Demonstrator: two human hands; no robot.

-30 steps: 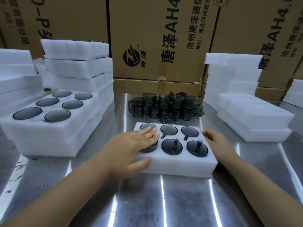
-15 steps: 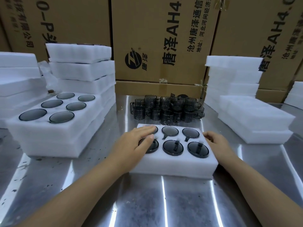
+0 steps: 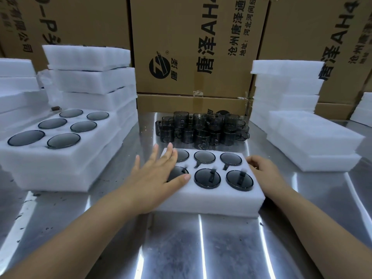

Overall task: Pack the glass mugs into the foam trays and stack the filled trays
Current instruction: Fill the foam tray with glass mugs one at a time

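Watching the foam tray sitting in the middle of the table, I am judging the step in hand to be seating its six upturned mugs before lifting it. Doing that well, I am thinking, means pressing flat and evenly so each mug is sinking level in its hole, while bracing the tray against sliding on the slick metal. The left hand is lying over the tray's left end, fingers straight and spread, covering the two left mugs. The right hand is holding the tray's right edge, fingers curled over the rim. The filled stack is waiting to the left, loose mugs are crowding just behind, and empty trays are sitting to the right.
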